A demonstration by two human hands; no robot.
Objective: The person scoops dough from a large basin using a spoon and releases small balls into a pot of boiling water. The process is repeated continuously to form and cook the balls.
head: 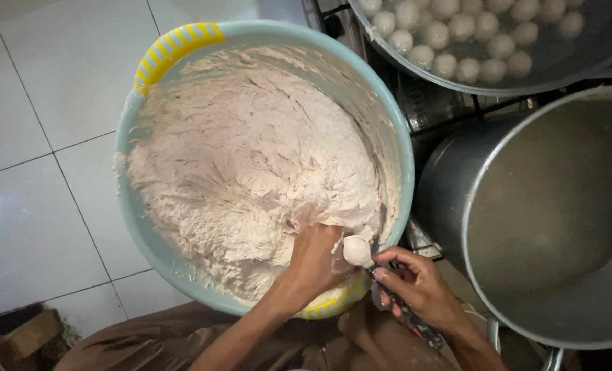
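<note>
A pale blue plastic basin with yellow striped handles holds a big mound of pinkish-white paste. My left hand is dug into the paste at the basin's near rim, fingers closed around a lump of it. Beside it, my right hand grips a spoon by its dark patterned handle. The spoon's bowl carries a smooth round ball of paste and touches my left hand.
A large metal pot of cloudy liquid stands right of the basin. Another wide pan behind it holds several white balls floating in water. White floor tiles lie to the left. My brown-clad legs are below the basin.
</note>
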